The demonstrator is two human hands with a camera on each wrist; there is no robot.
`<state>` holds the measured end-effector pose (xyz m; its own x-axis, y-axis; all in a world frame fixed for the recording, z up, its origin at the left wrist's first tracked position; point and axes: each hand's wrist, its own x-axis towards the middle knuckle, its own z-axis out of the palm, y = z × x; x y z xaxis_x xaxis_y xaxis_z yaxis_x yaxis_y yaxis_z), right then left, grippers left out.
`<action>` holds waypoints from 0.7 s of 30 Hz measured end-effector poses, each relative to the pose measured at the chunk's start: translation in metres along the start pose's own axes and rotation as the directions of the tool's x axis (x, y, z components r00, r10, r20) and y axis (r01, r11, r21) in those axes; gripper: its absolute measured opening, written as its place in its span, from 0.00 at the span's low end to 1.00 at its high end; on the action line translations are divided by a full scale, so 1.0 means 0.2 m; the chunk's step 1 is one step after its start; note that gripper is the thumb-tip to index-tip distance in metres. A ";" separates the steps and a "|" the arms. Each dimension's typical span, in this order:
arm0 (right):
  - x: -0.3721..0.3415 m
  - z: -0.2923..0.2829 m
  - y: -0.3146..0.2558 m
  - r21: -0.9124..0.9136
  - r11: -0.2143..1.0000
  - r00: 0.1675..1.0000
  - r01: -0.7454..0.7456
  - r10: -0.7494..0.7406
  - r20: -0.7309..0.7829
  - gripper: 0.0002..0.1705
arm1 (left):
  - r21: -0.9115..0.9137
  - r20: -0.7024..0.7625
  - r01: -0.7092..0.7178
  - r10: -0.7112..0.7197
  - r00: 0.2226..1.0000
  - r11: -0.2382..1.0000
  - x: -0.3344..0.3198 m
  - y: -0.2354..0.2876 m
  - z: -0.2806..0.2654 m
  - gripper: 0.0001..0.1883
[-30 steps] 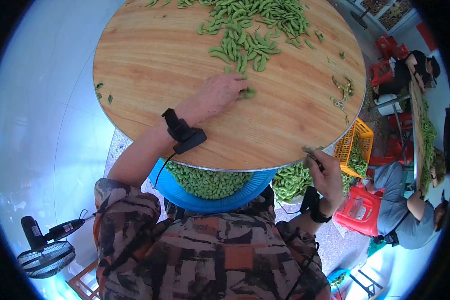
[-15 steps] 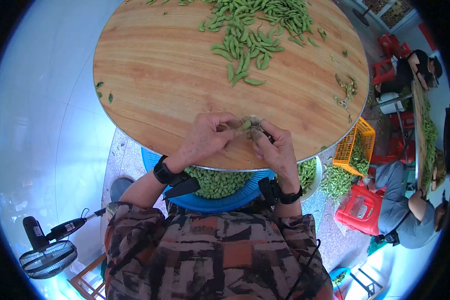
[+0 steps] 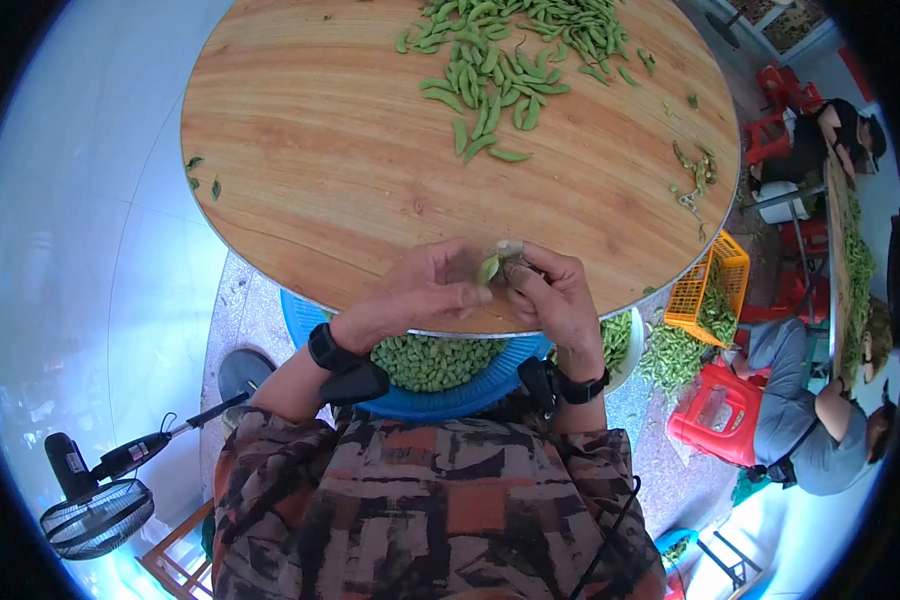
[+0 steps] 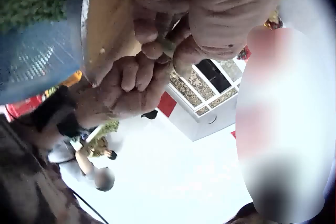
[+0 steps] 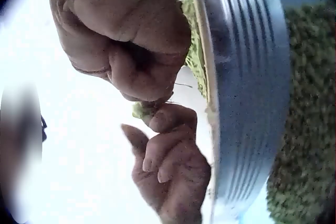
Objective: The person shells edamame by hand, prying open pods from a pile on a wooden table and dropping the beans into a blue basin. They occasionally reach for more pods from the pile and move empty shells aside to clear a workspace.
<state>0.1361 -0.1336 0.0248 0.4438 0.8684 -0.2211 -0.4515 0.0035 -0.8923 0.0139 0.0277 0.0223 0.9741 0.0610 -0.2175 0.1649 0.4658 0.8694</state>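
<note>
A green bean pod (image 3: 489, 268) is between the two hands, just above the near edge of the round wooden table (image 3: 320, 200). My left hand (image 3: 425, 285) pinches it between thumb and fingers, blurred in the head view. Against the pod's far side my right hand (image 3: 560, 295) has its fingers curled round a small dark object (image 3: 517, 262); I cannot tell what it is. Fingertips of both hands meet at the pod in the right wrist view, where its pale green end (image 5: 139, 110) shows. Below the table edge, a blue basin (image 3: 410, 405) holds shelled green beans (image 3: 430, 363).
Unshelled pods (image 3: 500, 75) lie heaped at the table's far side, and pod scraps (image 3: 695, 180) at its right. Beyond the right edge stand a yellow crate (image 3: 705, 300) and a red stool (image 3: 720, 415). A fan (image 3: 95, 515) is at lower left. Other people sit at right.
My left hand has come back from the pods with one pod, and my right hand has moved in from the table's right edge to meet it. Since then, both stay together, the left fingers shifting.
</note>
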 end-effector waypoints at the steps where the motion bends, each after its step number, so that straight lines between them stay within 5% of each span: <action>1: 0.00 0.02 0.01 -0.184 0.982 0.996 0.051 -0.063 -0.057 0.10 | 0.000 -0.003 0.003 -0.003 1.000 1.000 0.00 0.00 0.02 0.07; 3: 0.00 0.04 0.03 -0.264 0.956 0.987 0.129 -0.150 -0.061 0.10 | 0.348 -0.157 -0.066 0.128 0.979 0.935 0.00 0.00 0.05 0.05; 4: 0.00 0.05 0.04 -0.344 0.917 0.970 0.204 -0.237 -0.058 0.10 | 0.348 -0.160 -0.065 0.127 0.979 0.935 0.00 0.00 0.05 0.05; 6: 0.00 0.05 0.02 -0.317 0.937 0.981 0.148 -0.178 -0.071 0.10 | 0.438 -0.154 0.026 0.046 0.987 0.898 0.00 0.01 0.03 0.07; 10: -0.01 0.00 0.01 -0.129 0.991 1.000 -0.020 0.017 -0.025 0.11 | 0.330 -0.104 0.095 -0.064 0.993 0.939 0.00 0.02 -0.05 0.11; 14: 0.01 0.04 0.02 -0.210 0.975 0.995 0.069 -0.081 -0.049 0.10 | 0.193 -0.031 0.113 -0.109 0.994 0.975 -0.01 0.02 -0.08 0.12; 15: 0.03 0.03 0.03 -0.516 0.816 0.949 0.261 -0.315 -0.019 0.10 | 0.094 -0.052 0.124 -0.119 0.992 0.988 0.00 0.01 -0.07 0.13; 16: 0.04 0.04 0.04 -0.754 0.529 0.856 0.390 -0.509 0.087 0.11 | 0.094 -0.051 0.123 -0.118 0.992 0.988 0.00 0.00 -0.06 0.13; 19: -0.01 0.16 0.01 -0.831 0.353 0.758 0.429 -0.641 0.119 0.12 | -0.126 -0.134 0.068 -0.085 0.987 0.990 0.00 -0.02 -0.04 0.13; 21: -0.02 0.19 0.02 -0.833 0.325 0.741 0.447 -0.657 0.141 0.13 | -0.428 -0.052 -0.026 0.004 0.999 0.903 -0.01 -0.03 -0.04 0.14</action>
<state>0.1035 -0.1182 0.0362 0.5157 0.7110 0.4781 0.6968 -0.0234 -0.7169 0.0104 0.0316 0.0129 0.9656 0.1086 -0.2363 0.0575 0.7971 0.6011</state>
